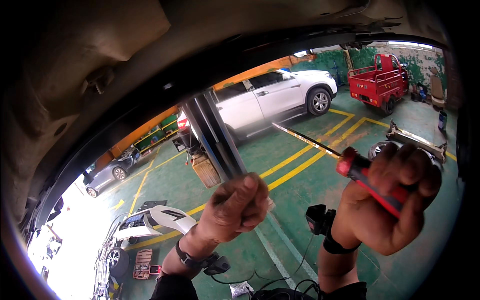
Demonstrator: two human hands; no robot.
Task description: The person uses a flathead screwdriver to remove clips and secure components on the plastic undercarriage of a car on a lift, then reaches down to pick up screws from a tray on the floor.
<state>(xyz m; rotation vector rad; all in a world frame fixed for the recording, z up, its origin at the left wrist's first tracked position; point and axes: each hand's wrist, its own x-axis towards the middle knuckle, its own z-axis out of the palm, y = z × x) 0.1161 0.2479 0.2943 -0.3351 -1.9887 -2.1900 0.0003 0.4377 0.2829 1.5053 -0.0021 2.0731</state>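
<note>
My right hand [395, 200] grips a screwdriver [358, 171] by its red and black handle. The long metal shaft points up and to the left, its tip free in the air. To the left of it, my left hand [237, 205] is raised with the fingers curled in and the thumb pressed against them. Whatever those fingers may hold is hidden. Over both hands spreads the dark underside of a raised vehicle [115, 35], and neither hand touches it.
A lift post [216, 135] stands behind my left hand. Beyond are a white car [270, 97], a red cargo tricycle [377, 82] and a grey car [112, 172]. At lower left lie a white bumper [170, 217], a wheel [117, 261] and an open tool case [143, 264]. Cables [280, 280] hang below my arms.
</note>
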